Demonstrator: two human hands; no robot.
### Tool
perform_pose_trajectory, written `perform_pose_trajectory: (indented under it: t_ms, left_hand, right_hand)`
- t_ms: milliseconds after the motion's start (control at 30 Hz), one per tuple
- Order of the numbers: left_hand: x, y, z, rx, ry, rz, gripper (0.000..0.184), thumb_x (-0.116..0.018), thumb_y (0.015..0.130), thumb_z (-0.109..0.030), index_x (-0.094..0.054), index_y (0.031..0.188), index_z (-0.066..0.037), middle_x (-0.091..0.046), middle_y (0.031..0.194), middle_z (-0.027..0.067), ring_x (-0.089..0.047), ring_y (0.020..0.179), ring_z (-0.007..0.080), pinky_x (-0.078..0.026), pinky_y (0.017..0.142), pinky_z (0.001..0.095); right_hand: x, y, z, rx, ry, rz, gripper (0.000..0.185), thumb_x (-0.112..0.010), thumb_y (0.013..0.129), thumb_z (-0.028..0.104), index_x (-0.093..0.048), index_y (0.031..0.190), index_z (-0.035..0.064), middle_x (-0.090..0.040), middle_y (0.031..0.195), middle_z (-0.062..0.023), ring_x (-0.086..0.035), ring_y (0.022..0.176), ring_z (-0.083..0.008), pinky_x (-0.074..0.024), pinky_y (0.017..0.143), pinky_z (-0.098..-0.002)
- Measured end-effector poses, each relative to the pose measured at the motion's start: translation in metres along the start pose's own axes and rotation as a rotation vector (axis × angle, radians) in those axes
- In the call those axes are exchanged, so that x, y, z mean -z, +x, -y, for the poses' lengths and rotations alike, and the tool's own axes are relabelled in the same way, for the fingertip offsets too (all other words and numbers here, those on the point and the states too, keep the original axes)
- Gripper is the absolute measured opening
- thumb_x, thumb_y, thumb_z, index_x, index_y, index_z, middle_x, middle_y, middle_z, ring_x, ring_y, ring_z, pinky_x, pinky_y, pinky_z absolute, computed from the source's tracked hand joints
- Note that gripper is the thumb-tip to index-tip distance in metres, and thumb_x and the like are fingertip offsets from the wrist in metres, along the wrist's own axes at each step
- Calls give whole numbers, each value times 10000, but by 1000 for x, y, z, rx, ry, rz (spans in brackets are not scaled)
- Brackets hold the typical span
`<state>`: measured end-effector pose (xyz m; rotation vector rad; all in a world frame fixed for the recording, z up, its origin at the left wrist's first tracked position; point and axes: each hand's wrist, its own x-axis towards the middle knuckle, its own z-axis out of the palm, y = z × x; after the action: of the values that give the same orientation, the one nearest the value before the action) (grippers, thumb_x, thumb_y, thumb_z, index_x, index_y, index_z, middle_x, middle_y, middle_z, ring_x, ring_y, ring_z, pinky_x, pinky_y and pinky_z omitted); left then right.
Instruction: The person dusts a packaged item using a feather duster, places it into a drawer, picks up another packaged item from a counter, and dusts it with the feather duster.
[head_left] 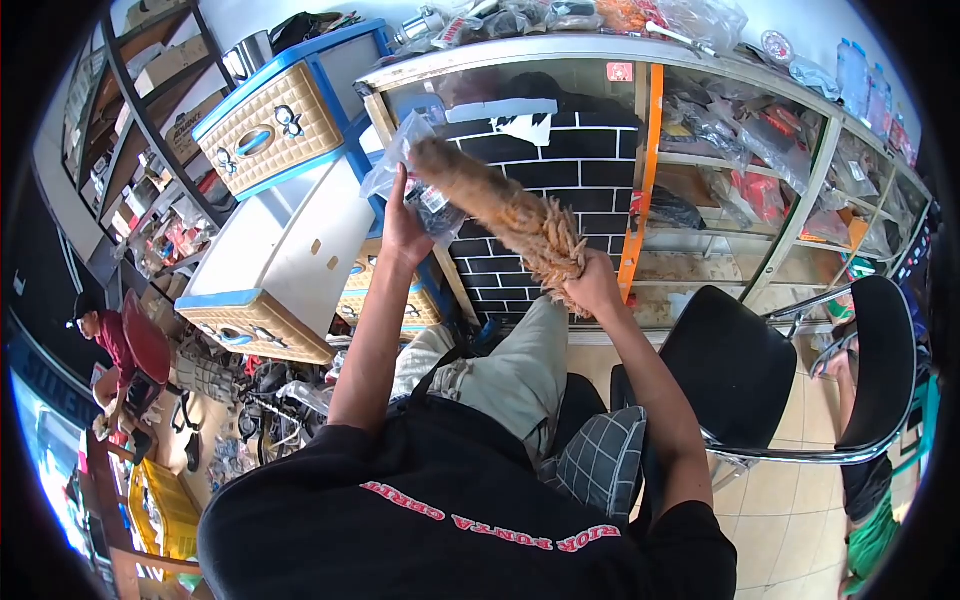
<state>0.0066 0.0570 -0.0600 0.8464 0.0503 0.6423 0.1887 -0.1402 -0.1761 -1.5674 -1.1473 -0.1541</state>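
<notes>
My right hand (597, 285) is closed around the lower end of a shaggy brown duster (500, 205), whose handle is hidden in the grip. The duster slants up and left, its darker tip close to my left hand (405, 228). That hand holds up a clear plastic bag (440, 222) with a small dark item inside that I cannot make out. Left of the bag, a drawer (265, 322) of the plastic chest of drawers (265, 130) is pulled out.
A glass display case (640, 200) with packaged goods stands in front, more packages on top. Black chairs (735, 365) are at the right. A checked cushion (600, 455) lies beside my hip. At the left are metal shelves (150, 100), a yellow crate (160, 510) and another person (120, 345).
</notes>
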Motion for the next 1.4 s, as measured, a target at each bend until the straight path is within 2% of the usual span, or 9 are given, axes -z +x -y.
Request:
perform_pose_trajectory:
  t_ms: [100,233,367,467,667,800,1033,1167,1400]
  left_hand:
    - [8,3,-3,58,82,-1,612,-502,850,-542,-425,1285,-118,-492,1264,112,-459,1183,268,-346,989,472]
    - [-2,2,1,-35,266,-207,626,-431,876,-553,-399,1302,-95,-497,1254,106,-476,1156,262,-349,992,451]
    - [13,5,2,-86,294,-69,583,-415,890,-517,-409,1304,-106,-476,1284,94,-444,1198,255,-340,1007,435]
    - [2,0,-1,-81,145,-153,525,-401,917,-436,-398,1299,-76,-491,1249,108,-485,1136,261,-368,981,424]
    - [37,9,2,-203,252,-148,413,-425,917,-349,-487,1177,-35,-546,1162,84,-522,1079,226,-402,936,379]
    - [13,3,-2,-277,411,-392,329,-482,895,-257,-551,1074,10,-609,1019,104,-596,919,201,-471,810,339]
    - [26,3,-9,-351,622,-383,261,-561,871,-205,-591,934,47,-628,853,77,-608,759,147,-490,706,271]
    - [24,0,-11,-322,415,-363,330,-579,884,-294,-585,941,31,-621,850,71,-592,700,141,-481,666,268]
    - [19,5,-13,-310,327,-348,441,-469,930,-368,-504,1126,26,-588,1049,129,-586,947,222,-476,820,344]
  right_hand:
    - [8,1,3,120,-156,-14,192,-644,674,156,-626,809,20,-622,768,-203,-598,763,-382,-485,660,-426]
    - [5,-1,-1,-129,-25,11,192,-637,684,129,-609,808,-15,-615,790,-220,-579,793,-409,-478,647,-423]
    - [2,0,-1,62,-112,4,180,-646,682,139,-617,792,-1,-600,765,-238,-573,776,-418,-478,639,-420]
    - [-1,-3,-2,-144,-85,26,184,-652,670,143,-609,777,0,-598,768,-231,-566,784,-420,-474,651,-427]
    - [7,0,4,33,-177,20,174,-632,668,119,-608,778,-13,-606,757,-226,-579,768,-413,-477,648,-418]
    - [0,-2,-6,-171,-17,77,190,-636,669,118,-614,800,-17,-608,765,-232,-583,761,-410,-478,652,-415]
    - [5,-2,-1,-97,-191,61,229,-661,638,175,-627,796,13,-613,770,-211,-582,775,-398,-478,675,-441]
    - [1,-1,-4,0,-198,59,216,-662,641,159,-630,803,19,-611,763,-211,-580,777,-401,-475,669,-437]
    - [8,1,-10,-225,-106,34,241,-656,672,164,-624,833,-12,-610,751,-229,-581,766,-413,-480,660,-425]
